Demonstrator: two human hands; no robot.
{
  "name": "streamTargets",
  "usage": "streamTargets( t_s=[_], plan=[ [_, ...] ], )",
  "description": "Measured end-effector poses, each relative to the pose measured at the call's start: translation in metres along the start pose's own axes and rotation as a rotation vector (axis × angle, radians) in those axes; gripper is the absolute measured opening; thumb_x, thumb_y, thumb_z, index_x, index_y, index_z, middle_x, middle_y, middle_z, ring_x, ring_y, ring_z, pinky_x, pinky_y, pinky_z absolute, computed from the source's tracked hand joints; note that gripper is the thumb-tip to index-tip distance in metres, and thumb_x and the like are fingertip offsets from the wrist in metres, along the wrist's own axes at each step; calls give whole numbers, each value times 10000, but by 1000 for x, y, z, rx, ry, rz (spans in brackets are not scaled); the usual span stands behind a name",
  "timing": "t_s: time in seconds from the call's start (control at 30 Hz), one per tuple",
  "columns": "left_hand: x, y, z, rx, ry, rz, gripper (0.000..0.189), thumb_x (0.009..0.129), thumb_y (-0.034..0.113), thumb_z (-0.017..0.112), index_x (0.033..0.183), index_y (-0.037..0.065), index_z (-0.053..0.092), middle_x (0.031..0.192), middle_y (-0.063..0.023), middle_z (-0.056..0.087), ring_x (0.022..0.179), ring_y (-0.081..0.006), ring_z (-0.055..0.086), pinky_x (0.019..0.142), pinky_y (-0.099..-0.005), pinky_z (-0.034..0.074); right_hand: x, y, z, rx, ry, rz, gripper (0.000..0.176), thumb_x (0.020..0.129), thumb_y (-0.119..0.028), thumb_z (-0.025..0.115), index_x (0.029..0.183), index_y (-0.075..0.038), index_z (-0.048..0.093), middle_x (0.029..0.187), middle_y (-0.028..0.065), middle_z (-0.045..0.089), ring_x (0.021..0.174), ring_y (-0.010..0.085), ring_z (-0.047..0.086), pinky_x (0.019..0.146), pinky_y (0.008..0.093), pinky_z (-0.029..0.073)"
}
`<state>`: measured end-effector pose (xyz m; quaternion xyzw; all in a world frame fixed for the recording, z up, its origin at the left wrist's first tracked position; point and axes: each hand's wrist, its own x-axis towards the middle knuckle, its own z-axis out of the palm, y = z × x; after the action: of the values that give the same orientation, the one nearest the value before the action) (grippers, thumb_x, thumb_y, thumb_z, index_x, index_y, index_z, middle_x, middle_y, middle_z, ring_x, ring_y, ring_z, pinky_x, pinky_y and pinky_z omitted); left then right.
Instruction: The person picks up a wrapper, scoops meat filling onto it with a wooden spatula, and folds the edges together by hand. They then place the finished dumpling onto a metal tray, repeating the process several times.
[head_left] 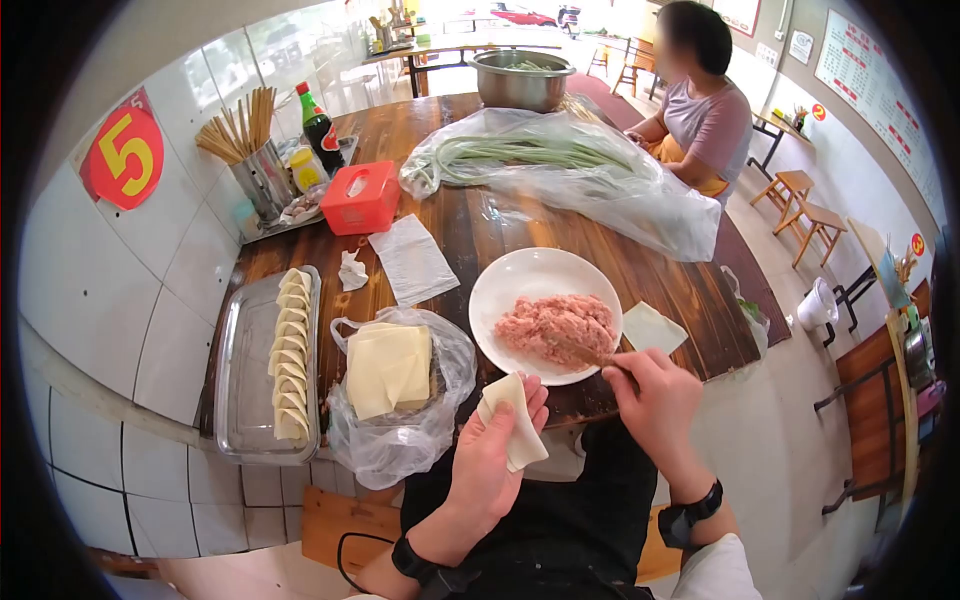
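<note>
My left hand (pixel 495 445) holds a square wonton wrapper (pixel 522 430) near the table's front edge, thumb pressed over it. In my right hand (pixel 655 398) is a thin brown spreading stick (pixel 588 352), its far end in the minced meat (pixel 550 325). The meat lies on a white plate (pixel 515 268). Left of the plate, a stack of wrappers (pixel 385 365) sits on a clear plastic bag (pixel 450 370). A row of folded wontons (pixel 290 350) lines the right side of a clear plastic tray (pixel 240 375). A single pale square sheet (pixel 653 327) lies right of the plate.
A bag of long green vegetables (pixel 540 155) and a metal pot (pixel 522 80) stand farther back. At left are a red tissue box (pixel 360 198), a chopstick holder (pixel 262 180) and a sauce bottle (pixel 320 130). Another person (pixel 700 115) sits across at right.
</note>
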<state>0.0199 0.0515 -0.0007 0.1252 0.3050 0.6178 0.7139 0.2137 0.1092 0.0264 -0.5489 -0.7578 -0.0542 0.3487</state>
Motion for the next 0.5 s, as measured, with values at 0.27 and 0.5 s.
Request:
streamTargets(
  t_s=[0.27,0.5],
  plan=[
    [7,1,-1,18,25,-2,408,1057,168,492,1428,4,449,1454,-148,515,1352,-277,495,1159,-424,382,-3,-8,-16,336,-128,69,135,784,-192,818,832,-114,719,745,38,645,587,248,637,530,323,488],
    [6,2,3,68,-18,-19,409,1060,173,486,1431,5,447,1438,-142,525,1349,-273,496,1161,-432,380,-11,-11,-3,80,-42,-30,167,787,-170,819,865,-80,702,770,50,670,584,223,632,538,307,491]
  ],
)
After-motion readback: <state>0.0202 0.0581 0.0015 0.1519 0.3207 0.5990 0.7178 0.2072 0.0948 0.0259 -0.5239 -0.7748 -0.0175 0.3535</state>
